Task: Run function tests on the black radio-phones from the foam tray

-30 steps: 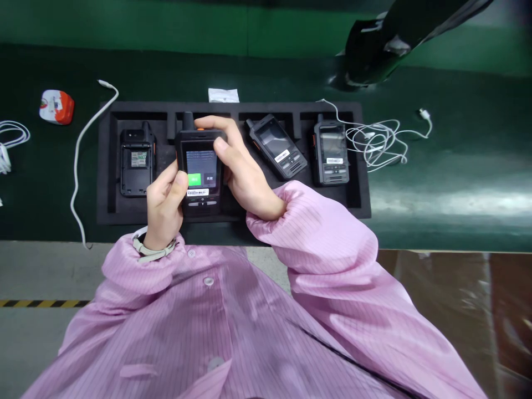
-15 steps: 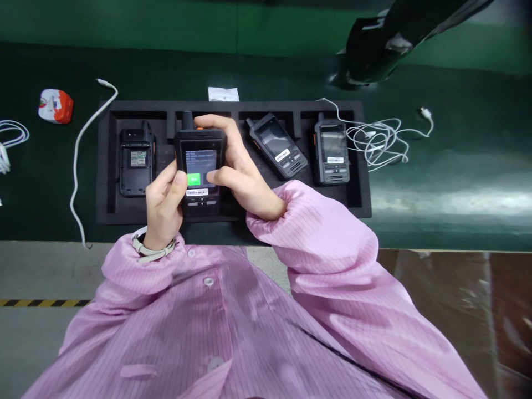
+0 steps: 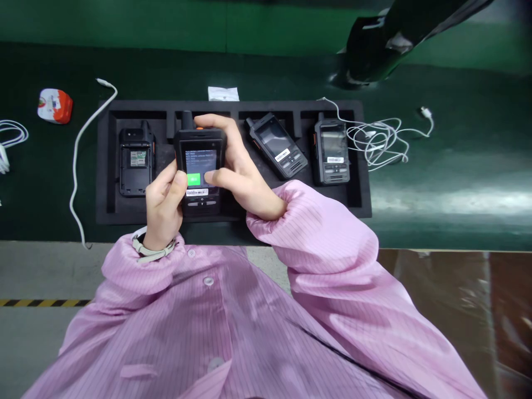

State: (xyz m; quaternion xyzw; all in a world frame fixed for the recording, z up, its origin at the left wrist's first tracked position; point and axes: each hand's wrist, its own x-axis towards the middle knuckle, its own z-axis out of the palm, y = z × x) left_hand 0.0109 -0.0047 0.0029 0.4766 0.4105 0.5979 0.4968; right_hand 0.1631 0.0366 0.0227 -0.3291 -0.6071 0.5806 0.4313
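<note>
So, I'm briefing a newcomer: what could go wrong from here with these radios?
The right hand has its thumb over the screen beside the green button of the held radio, so a mistaken tap is possible. The tangled white cable crosses the rim of the foam tray near the rightmost radio and could snag it if pulled. The leftmost radio lies back up with its bay uncovered, so dirt might get in.

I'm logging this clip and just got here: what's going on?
The left hand grips the side of a lit handheld device; the right hand holds its top, thumb at the screen. Below, the black tray holds a back-side-up handheld, a slanted handheld and a straight handheld.
</note>
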